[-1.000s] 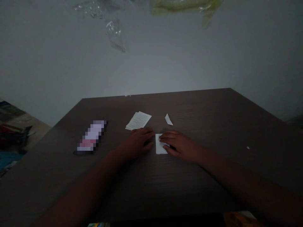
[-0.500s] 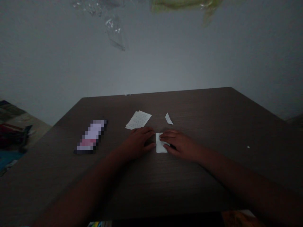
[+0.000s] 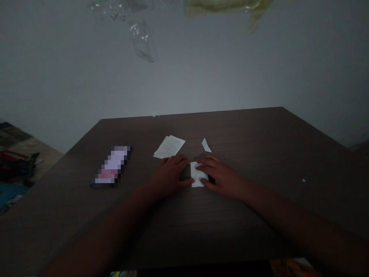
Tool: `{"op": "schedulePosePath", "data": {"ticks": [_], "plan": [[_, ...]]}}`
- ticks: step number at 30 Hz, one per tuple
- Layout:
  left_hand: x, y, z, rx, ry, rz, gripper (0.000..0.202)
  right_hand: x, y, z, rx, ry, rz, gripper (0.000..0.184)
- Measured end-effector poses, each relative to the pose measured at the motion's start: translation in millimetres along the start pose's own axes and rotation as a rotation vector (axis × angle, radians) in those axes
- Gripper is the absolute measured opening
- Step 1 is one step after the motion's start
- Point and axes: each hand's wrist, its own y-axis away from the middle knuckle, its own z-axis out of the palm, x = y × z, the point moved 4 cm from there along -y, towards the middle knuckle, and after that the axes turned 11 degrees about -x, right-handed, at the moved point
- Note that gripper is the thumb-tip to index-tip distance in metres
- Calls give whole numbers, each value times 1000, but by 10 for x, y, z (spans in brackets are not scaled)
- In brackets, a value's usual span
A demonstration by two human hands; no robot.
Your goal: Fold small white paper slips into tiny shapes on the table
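A small white piece of paper (image 3: 197, 175) lies on the dark wooden table (image 3: 259, 138) between my hands. My left hand (image 3: 168, 175) rests at its left edge, thumb and fingers curled against the paper. My right hand (image 3: 219, 175) lies over its right side, fingers pressing down on it and thumb tucked under the lower edge. Both hands pinch the paper, which looks slightly lifted or creased in the middle.
A printed paper slip (image 3: 169, 147) lies just beyond my left hand. A small torn scrap (image 3: 206, 145) sits beyond my right hand. A phone (image 3: 111, 166) lies to the left. A tiny white bit (image 3: 303, 180) is at the right. The wall stands behind the table.
My left thumb has slid right to the paper's lower left corner. My right fingers have moved further over the paper, covering more of it.
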Motion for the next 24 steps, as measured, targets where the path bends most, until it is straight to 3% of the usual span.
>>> {"op": "schedulePosePath", "data": {"ticks": [8,15,24], "plan": [[86,54,-90,-55,-18,-4,53,-30,4,6,-57,41,25,37],[-13,79,-81,-69,-21,26,62,-162,39,27,-69,83,72,39],[89,86,-133,-63,12,29,46,-212,37,40,-48,84,115,39]]}}
